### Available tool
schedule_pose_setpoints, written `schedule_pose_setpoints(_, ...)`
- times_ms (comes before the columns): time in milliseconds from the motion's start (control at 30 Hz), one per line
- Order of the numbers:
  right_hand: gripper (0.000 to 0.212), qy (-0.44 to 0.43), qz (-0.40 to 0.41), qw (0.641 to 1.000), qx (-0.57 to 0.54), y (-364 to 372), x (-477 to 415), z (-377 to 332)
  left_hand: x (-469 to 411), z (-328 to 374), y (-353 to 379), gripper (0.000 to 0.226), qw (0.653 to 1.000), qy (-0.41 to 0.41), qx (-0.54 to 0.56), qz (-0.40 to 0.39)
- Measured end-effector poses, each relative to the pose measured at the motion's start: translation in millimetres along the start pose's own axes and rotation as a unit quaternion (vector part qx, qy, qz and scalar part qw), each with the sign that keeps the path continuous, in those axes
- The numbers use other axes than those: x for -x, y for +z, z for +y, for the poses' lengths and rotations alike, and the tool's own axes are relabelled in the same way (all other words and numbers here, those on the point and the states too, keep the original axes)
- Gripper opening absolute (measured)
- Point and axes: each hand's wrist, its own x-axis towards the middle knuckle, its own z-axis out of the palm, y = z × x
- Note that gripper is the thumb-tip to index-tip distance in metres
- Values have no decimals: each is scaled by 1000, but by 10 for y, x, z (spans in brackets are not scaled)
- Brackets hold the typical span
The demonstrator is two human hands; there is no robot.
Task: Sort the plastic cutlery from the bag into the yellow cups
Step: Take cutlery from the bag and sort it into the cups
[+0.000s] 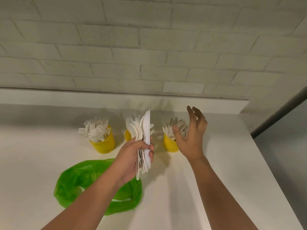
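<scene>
Three yellow cups stand in a row on the white counter. The left cup (103, 144) holds several white forks. The middle cup (127, 135) is mostly hidden behind my left hand (132, 156), which grips an upright bundle of white plastic knives (146, 130). Several white spoons fill the right cup (170, 144). My right hand (191, 135) hovers just right of that cup, fingers spread, holding nothing. The green plastic bag (93, 178) lies crumpled on the counter under my left forearm.
The white counter (216, 163) ends at a painted brick wall (149, 47) behind the cups. Its right edge drops off to a grey floor (285, 146).
</scene>
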Motion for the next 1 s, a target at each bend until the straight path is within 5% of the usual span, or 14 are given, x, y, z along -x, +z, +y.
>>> schedule_pose_setpoints(200,59,-61,-157,955,243,117,-4,130,18,8,62,31,1000,1,8,7)
schedule_pose_setpoints(300,59,-40,-184,949,252,101,-5,96,40,19,82,29,1000,4,5,11)
schedule_pose_setpoints(400,59,-26,-141,972,185,-27,-32,-181,83,42,110,29,1000,9,-4,9)
schedule_pose_setpoints(500,46,20,-69,996,-45,-210,35,-593,121,56,115,31,1000,11,-8,-3)
schedule_pose_setpoints(600,13,121,-187,948,-226,-376,105,-973,164,58,132,31,999,31,-33,-11)
schedule_pose_setpoints(667,12,127,-275,921,-244,-396,171,-1065,194,50,145,33,998,45,-53,-12)
schedule_pose_setpoints(833,3,248,-220,888,-319,-378,248,-1143,260,27,95,34,990,66,-121,-14)
schedule_pose_setpoints(1000,5,249,-252,883,-308,-367,270,-1136,281,10,-3,24,973,92,-213,-10)
